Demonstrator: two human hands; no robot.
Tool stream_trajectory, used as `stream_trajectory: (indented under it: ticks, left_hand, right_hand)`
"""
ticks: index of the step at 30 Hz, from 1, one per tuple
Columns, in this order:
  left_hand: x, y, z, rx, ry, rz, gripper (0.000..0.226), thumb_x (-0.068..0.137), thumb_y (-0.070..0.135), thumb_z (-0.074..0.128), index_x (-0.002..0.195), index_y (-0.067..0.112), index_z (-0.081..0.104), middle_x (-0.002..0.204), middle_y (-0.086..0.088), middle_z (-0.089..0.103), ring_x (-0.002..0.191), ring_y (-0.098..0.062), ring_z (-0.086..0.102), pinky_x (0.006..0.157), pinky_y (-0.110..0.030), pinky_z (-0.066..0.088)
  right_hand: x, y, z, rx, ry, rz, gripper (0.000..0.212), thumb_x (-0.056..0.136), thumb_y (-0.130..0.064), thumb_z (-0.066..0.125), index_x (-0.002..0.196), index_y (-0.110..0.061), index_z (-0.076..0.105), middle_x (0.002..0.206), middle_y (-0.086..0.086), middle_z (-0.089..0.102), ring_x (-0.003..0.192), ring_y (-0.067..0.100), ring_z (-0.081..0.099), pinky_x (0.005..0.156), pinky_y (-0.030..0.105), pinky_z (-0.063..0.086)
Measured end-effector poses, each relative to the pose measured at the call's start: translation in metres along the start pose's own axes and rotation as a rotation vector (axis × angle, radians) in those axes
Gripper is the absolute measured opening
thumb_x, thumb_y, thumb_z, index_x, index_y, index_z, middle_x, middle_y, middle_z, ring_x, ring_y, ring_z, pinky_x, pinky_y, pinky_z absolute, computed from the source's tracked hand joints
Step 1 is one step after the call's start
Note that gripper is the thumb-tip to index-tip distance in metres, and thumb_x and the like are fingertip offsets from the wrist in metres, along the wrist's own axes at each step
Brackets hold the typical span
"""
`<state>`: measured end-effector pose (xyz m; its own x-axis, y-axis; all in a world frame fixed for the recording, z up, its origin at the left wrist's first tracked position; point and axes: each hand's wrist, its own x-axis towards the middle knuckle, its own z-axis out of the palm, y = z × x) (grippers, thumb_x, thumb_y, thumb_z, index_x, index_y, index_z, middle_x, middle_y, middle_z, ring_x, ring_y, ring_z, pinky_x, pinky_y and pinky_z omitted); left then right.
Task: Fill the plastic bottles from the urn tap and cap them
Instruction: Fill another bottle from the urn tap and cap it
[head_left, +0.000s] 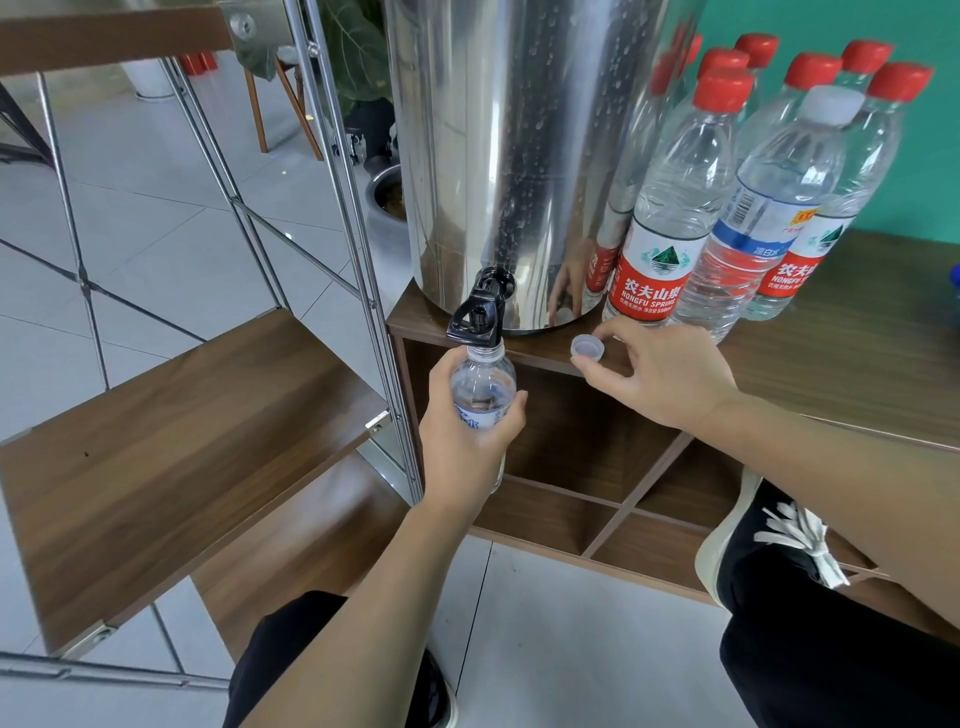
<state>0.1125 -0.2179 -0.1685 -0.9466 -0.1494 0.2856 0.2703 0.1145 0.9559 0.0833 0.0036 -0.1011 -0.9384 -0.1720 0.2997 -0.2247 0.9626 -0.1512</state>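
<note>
Holding an uncapped bottle (483, 387) under the urn tap (478, 317), we reach for its cap (587, 348).

Our left hand (462, 441) wraps the bottle, mouth right beneath the black spout; we cannot tell if water runs. Our right hand (660, 379) hovers at the white cap lying on the cabinet top (857, 364), fingers loosely curled, touching or nearly so, gripping nothing yet. We judge filling done or nearly; next we pinch the cap, seat it squarely and twist. Capped bottles (670, 208) stand beside the urn (514, 156).
</note>
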Motion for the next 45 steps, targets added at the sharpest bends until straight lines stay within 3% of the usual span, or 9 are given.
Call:
stream_trajectory:
  ticks: [10,17,27,31,45]
  left_hand:
    - [0.0006,-0.0007,0.0003,0.027,0.005,0.002,0.071,0.083,0.013,0.087,0.131,0.039,0.042,0.113,0.041,0.058,0.111,0.01,0.06,0.087,-0.006,0.047]
    - [0.0004,-0.0011,0.0007,0.025,0.001,0.005,0.071,0.082,0.012,0.086,0.135,0.03,0.043,0.117,0.025,0.058,0.111,0.012,0.058,0.086,-0.004,0.045]
    - [0.0002,-0.0006,0.0008,0.022,0.002,0.011,0.07,0.082,0.01,0.086,0.136,0.026,0.045,0.116,0.024,0.059,0.11,0.011,0.059,0.086,-0.004,0.046]
    - [-0.0006,-0.0014,0.0007,0.025,0.006,0.014,0.07,0.082,0.011,0.086,0.135,0.028,0.044,0.114,0.025,0.06,0.109,0.01,0.061,0.086,-0.005,0.046]
    - [0.0009,-0.0015,0.001,0.02,0.016,0.009,0.07,0.082,0.012,0.087,0.136,0.028,0.045,0.117,0.024,0.06,0.11,0.009,0.061,0.088,-0.005,0.046]
  right_hand:
    - [-0.0002,0.0014,-0.0001,-0.001,0.001,-0.002,0.056,0.094,-0.071,0.043,0.118,-0.025,0.064,0.064,-0.022,0.038,0.059,-0.005,0.04,0.054,0.017,0.027]
    - [-0.0005,0.0022,0.0011,0.008,0.012,-0.03,0.06,0.09,-0.074,0.042,0.118,-0.025,0.064,0.063,-0.024,0.037,0.064,0.005,0.048,0.055,0.02,0.033]
    - [-0.0007,0.0048,0.0016,0.013,0.021,-0.081,0.052,0.092,-0.068,0.049,0.117,-0.025,0.065,0.067,-0.027,0.034,0.07,0.006,0.052,0.059,0.021,0.037]
    - [-0.001,0.0048,0.0016,0.002,0.027,-0.077,0.048,0.093,-0.065,0.053,0.117,-0.025,0.065,0.065,-0.027,0.032,0.068,0.005,0.048,0.056,0.016,0.028]
    - [-0.0006,0.0056,0.004,0.014,0.049,-0.084,0.054,0.09,-0.07,0.048,0.116,-0.026,0.065,0.065,-0.027,0.033,0.07,0.007,0.05,0.056,0.016,0.029]
